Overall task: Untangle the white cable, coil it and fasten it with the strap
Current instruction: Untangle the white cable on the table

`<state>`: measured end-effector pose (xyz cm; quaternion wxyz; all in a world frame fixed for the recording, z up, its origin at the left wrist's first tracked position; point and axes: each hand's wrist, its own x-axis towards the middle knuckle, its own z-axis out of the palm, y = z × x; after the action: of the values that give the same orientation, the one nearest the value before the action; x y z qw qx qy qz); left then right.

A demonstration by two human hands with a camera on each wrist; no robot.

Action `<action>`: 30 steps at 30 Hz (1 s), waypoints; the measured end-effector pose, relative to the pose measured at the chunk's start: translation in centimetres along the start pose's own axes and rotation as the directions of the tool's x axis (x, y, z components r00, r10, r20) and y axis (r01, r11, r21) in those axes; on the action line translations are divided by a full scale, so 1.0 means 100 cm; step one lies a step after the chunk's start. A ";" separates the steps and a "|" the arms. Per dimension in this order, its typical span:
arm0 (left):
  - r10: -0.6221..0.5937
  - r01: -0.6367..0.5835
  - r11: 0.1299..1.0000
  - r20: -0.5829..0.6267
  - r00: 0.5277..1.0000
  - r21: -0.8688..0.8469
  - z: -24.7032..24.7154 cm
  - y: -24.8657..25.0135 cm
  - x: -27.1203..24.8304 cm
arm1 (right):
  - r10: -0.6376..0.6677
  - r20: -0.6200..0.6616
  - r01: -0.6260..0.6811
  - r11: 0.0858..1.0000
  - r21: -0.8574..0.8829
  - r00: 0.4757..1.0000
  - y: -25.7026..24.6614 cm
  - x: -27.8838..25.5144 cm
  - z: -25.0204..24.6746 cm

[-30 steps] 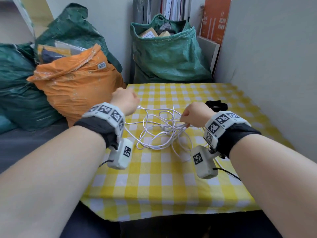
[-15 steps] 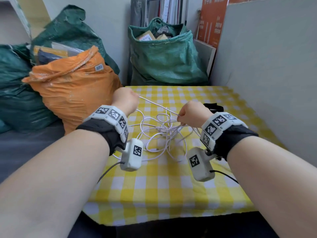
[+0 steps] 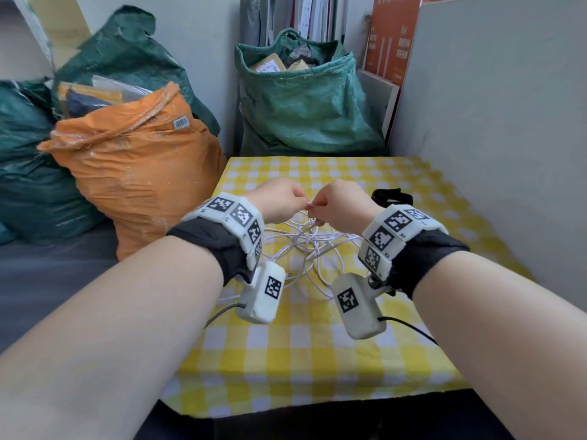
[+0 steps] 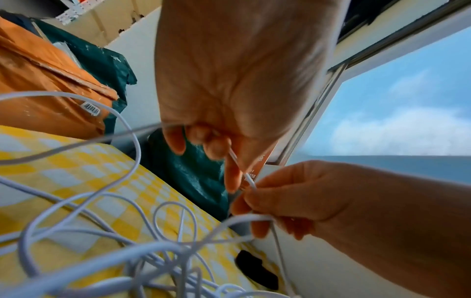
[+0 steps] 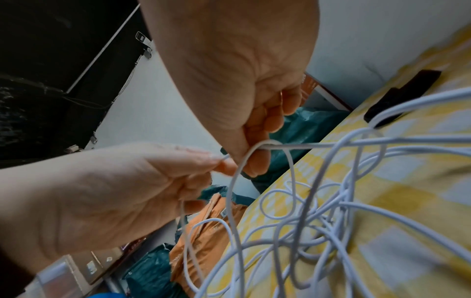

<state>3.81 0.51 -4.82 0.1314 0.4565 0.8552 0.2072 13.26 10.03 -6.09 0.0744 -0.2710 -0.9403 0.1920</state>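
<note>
The cable (image 3: 305, 246) lies mid-table (image 3: 317, 360), the strap (image 3: 392, 196) toward the right edge; sacks (image 3: 139, 166) stand left and behind.

white cable (image 3: 305, 246): smooth, slightly glossy plastic sheath | strap (image 3: 392, 197): matt black fabric | bench (image 3: 317, 360): yellow-white checked cloth, matt, lightly creased | orange sack (image 3: 143, 173): woven plastic, scuffed | green sack (image 3: 305, 109): woven plastic, coarse

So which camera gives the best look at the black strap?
The head view: the black strap lies whole on the checked cloth beyond the right hand. The left wrist view shows it blurred; in the right wrist view cable crosses it.
</note>
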 end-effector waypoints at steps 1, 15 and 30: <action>-0.026 0.028 0.999 -0.058 0.998 0.031 -0.001 -0.002 0.002 | 0.019 0.000 -0.019 1.000 -0.009 1.000 0.003 0.000 -0.001; -0.335 0.342 0.939 -0.188 0.923 0.007 -0.024 -0.060 0.003 | 0.082 0.092 -0.075 0.994 -0.080 0.992 0.016 0.002 0.008; 0.110 -0.103 0.991 0.080 0.991 -0.085 -0.002 -0.021 -0.004 | -0.102 0.049 0.095 0.988 0.123 0.994 -0.001 -0.006 0.004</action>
<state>2.41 -0.88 -5.61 0.1747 0.5042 0.8143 0.2285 13.61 9.54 -6.41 0.0742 -0.2139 -0.9409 0.2520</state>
